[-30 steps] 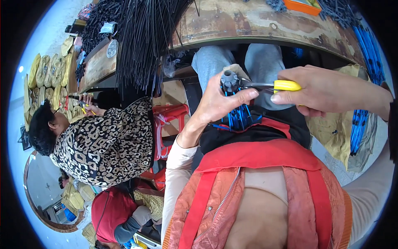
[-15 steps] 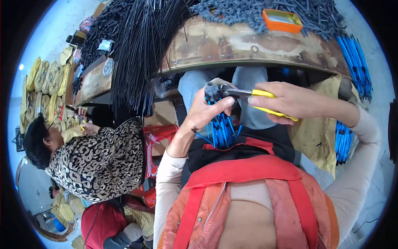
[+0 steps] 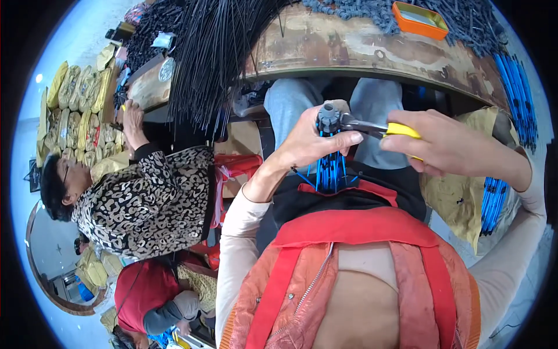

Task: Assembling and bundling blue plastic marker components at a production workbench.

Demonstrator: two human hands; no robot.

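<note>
My left hand point(image 3: 308, 142) is closed around a bundle of blue ribs point(image 3: 329, 173), like an umbrella frame's. A grey notched hub point(image 3: 329, 118) tops it, held upright over my lap with the thumb across its front. My right hand point(image 3: 436, 144) is wrapped round yellow-handled pliers point(image 3: 403, 131). Their metal jaws touch the hub's right side. What lies between the jaws is too small to make out. A red cloth edge and dark fabric lie under the bundle's lower end.
Before me a worn wooden table point(image 3: 325, 49) bears long black rods point(image 3: 206, 64), grey plastic parts point(image 3: 372, 14) and an orange tin point(image 3: 419, 20). More blue ribs point(image 3: 516, 99) stand at the right. A co-worker in a patterned top point(image 3: 148, 203) sits left; another person in red point(image 3: 148, 291) is behind.
The hub now stands more upright, with its top facing me. The pliers stay against its right side, their handles pressed closer together. The co-worker's arm at left has reached out toward the table.
</note>
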